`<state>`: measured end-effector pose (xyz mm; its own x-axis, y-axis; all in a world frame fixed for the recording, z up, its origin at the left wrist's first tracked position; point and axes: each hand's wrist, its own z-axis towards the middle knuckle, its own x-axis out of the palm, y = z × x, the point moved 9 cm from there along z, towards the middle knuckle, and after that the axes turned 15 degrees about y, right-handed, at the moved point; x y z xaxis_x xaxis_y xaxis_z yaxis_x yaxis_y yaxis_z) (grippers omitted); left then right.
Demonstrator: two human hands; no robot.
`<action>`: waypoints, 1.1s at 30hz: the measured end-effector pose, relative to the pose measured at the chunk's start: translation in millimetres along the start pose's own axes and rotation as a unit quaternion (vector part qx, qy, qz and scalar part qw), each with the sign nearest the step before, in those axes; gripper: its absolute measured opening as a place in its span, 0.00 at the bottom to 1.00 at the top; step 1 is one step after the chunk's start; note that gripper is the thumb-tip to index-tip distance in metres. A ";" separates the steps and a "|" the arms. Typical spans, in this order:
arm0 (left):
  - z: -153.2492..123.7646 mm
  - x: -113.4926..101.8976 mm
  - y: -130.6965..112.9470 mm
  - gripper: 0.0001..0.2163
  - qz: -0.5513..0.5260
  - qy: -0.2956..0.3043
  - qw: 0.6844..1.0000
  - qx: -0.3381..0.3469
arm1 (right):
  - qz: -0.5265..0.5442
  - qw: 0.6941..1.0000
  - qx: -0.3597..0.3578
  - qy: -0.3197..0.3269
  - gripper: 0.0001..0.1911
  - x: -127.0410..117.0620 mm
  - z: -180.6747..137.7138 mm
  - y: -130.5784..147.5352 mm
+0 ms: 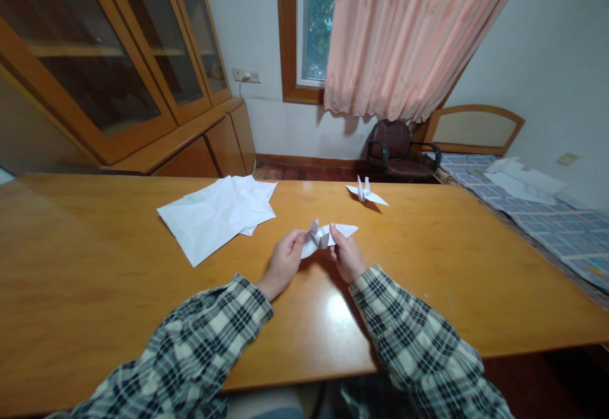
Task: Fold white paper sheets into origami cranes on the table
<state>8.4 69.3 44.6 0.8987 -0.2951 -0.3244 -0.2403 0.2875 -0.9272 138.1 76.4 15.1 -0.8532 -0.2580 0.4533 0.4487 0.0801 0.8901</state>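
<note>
Both of my hands pinch a small folded white paper figure (323, 236) just above the wooden table (95, 266). My left hand (284, 261) grips its left side with closed fingers. On the right side, my right hand (346, 255) holds the paper's wing between thumb and fingers. A finished white paper crane (365, 192) rests on the table farther back and to the right, apart from my hands. Plaid sleeves cover both forearms.
A loose stack of creased white paper sheets (219, 212) lies on the table left of my hands. Behind the table are a wooden glass-door cabinet (118, 70), a dark armchair (399, 149) under a pink curtain, and a bed (537, 209) at right.
</note>
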 end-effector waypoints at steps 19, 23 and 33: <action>0.9 0.7 9.4 0.16 -0.030 -0.004 0.999 -0.014 | -0.038 0.999 -0.006 -0.001 0.24 0.3 -0.4 2.7; 4.1 5.3 15.8 0.17 -0.057 0.028 0.998 -0.026 | -0.026 1.000 0.006 -0.010 0.24 -2.0 -0.2 2.5; 11.2 14.1 24.8 0.18 -0.102 0.103 0.989 -0.044 | -0.049 0.998 0.028 0.010 0.23 -5.6 2.7 2.1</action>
<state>19.2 82.5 19.1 0.8405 -0.5199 -0.1524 -0.1010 0.1260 -0.9869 143.1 80.6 14.6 -0.8868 -0.2860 0.3631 0.3468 0.1075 0.9317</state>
